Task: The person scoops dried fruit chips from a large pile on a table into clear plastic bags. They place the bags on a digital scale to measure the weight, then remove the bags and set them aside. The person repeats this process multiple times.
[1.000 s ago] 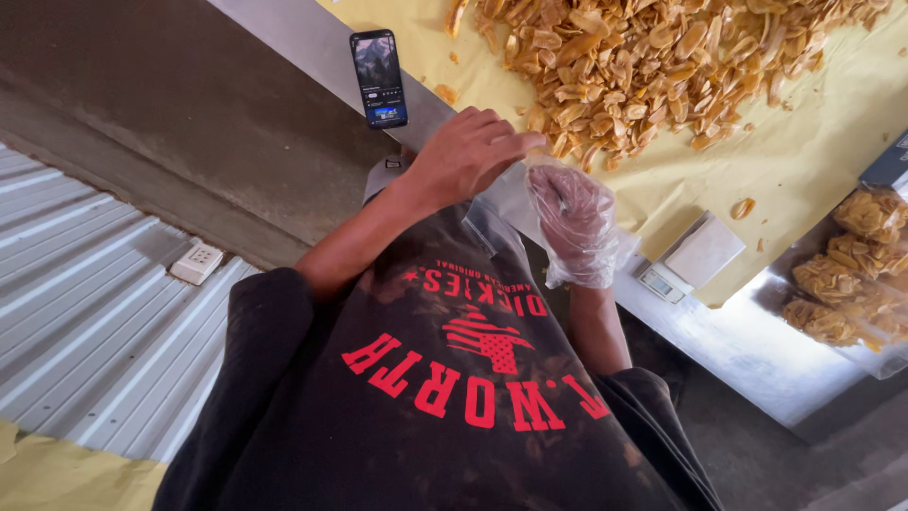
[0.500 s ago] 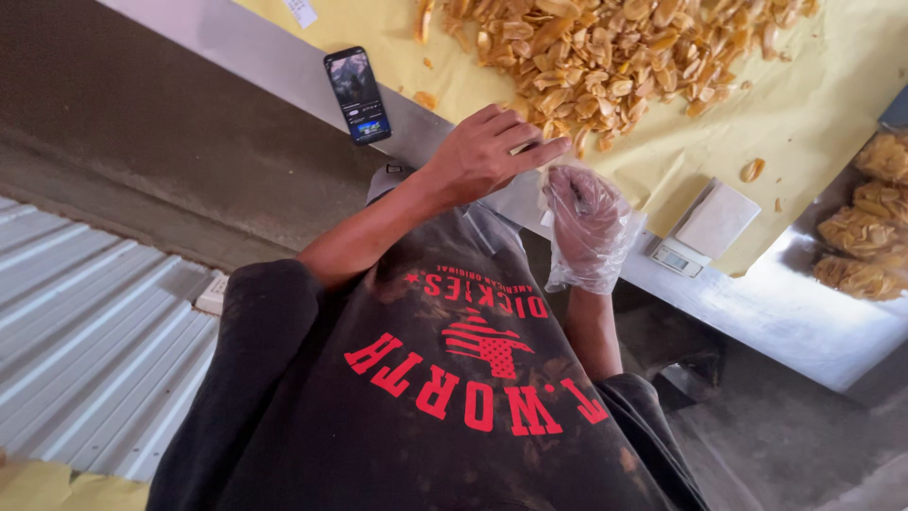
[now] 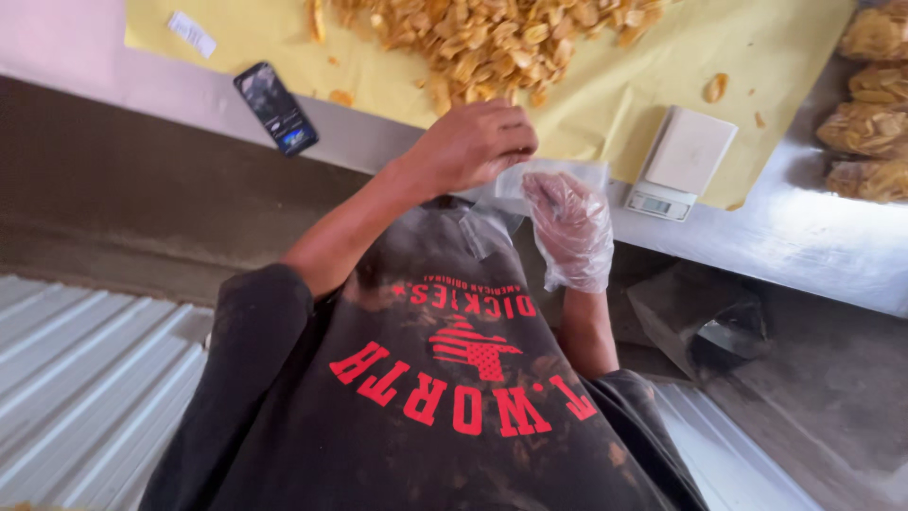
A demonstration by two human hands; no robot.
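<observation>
A dark smartphone (image 3: 276, 108) is seen well to the left of the hands, lying flat at the near edge of the steel counter (image 3: 832, 248); it is judged exposed to being knocked off, since part of it sits close to the drop. Just beyond it, a yellow paper sheet (image 3: 255, 38) is spread on the counter, and a heap of fried chips (image 3: 492, 38) is piled on it directly beyond the hands.

The left hand (image 3: 473, 144), bare, is held at the counter edge with its fingers pinched on the upper rim of a clear plastic bag (image 3: 558, 175). The right hand (image 3: 570, 227), covered by a thin transparent glove, is placed just beside it and below, with its fingers closed loosely on the same bag; whether they are inside the mouth or only against the film cannot be told. The bag is thus held between both hands, above the gap between body and counter, and appears empty.

A slip of the thin film from the pinch is judged possible, the gloved grip being slack. Contact of the bare hand with food is noted as a hygiene risk.

To the right of the hands, a small white scale (image 3: 683, 159) rests on the sheet's edge, near the counter's rim. Further right, filled chip bags (image 3: 865, 128) are stacked.
</observation>
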